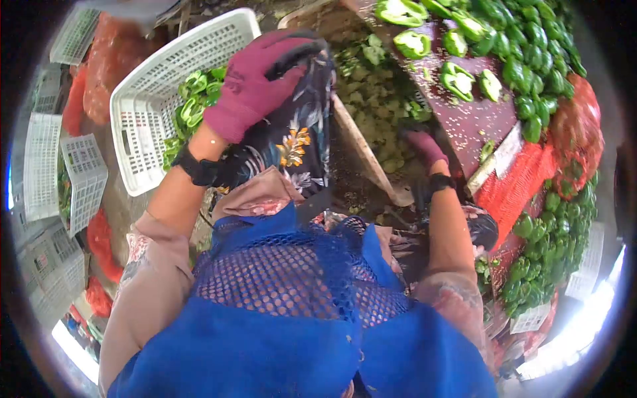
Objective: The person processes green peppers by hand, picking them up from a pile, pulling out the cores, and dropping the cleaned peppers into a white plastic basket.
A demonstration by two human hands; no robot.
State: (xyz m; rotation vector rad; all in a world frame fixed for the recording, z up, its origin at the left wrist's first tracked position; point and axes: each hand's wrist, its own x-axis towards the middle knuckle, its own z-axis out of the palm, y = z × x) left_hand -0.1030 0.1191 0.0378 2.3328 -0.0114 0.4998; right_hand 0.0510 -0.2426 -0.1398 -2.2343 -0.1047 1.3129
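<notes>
My left hand [255, 83], in a maroon glove with dark fingertips, rests on my knee in dark floral trousers [302, 123]. Its fingers are spread over the cloth and hold nothing visible. The white plastic basket [219, 33] beside it has cut green bell peppers [192, 106] inside. My right hand [428, 146], gloved the same way, hangs low by the table's edge, above a heap of pepper scraps [378, 126]. Its fingers are lost in shadow. Halved green bell peppers [458, 81] lie on the dark red tabletop [478, 123] among scattered seeds.
Whole green bell peppers [531, 53] are piled at the far right. Red mesh sacks [521, 189] lie along the right side. A wooden board edge [371, 156] runs between my knees. Several white crates [43, 159] and orange-red sacks [119, 66] stand at left.
</notes>
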